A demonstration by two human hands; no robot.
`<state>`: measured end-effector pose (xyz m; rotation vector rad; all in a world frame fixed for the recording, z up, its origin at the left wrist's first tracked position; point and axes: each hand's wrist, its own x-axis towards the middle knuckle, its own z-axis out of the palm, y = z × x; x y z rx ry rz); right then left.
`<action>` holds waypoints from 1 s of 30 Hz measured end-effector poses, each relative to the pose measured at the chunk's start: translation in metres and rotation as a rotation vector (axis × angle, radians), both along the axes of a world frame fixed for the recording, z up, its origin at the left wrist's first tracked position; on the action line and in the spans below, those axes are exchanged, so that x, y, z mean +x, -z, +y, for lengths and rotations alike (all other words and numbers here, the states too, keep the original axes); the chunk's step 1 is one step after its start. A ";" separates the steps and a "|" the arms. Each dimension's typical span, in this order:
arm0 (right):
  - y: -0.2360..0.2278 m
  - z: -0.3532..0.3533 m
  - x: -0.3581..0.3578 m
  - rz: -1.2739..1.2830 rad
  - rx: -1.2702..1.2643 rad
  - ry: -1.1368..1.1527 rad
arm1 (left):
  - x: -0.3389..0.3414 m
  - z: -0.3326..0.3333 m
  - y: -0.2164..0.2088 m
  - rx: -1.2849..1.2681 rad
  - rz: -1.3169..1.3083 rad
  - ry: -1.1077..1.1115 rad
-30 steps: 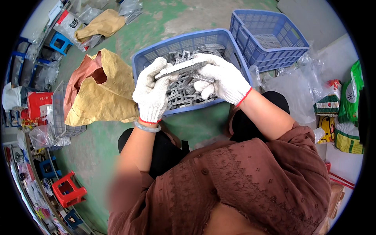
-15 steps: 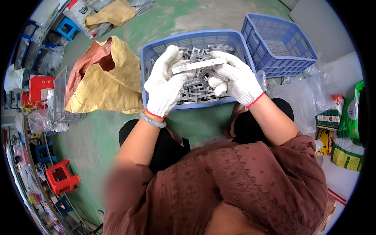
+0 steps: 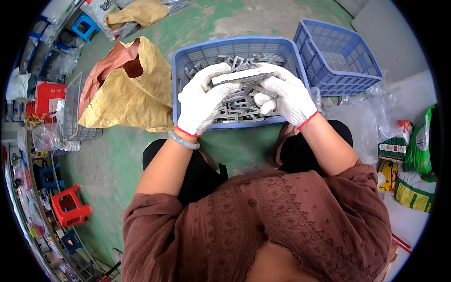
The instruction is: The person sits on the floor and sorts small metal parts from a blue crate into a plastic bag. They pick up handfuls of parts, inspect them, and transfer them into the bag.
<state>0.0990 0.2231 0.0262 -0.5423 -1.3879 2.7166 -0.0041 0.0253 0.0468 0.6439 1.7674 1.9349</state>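
A light grey, flat metal bar is held level above a blue plastic crate. My left hand, in a white knit glove, has its thumb and fingers closed around the bar's left end. At the bar's right end, my right hand, gloved the same way, grips it from above and beside, with its lower fingers curled inward. Beneath both hands, many grey metal frame-like pieces lie jumbled in the crate. The gloves cover part of the pile and both ends of the bar.
Left of the crate stands a yellow paper sack with its mouth gaping, beside a grey mesh basket. A second blue crate sits at the right, near clear plastic sheeting. A red stool stands by the left shelves.
My left hand has closed its raised thumb and fingers onto the bar's left end. The bar has shifted slightly right, and my right hand keeps its grip. The whole view has moved a little.
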 end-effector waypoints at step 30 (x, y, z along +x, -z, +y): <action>0.013 0.002 -0.007 0.008 0.047 0.073 | 0.005 -0.004 -0.006 -0.021 -0.305 0.143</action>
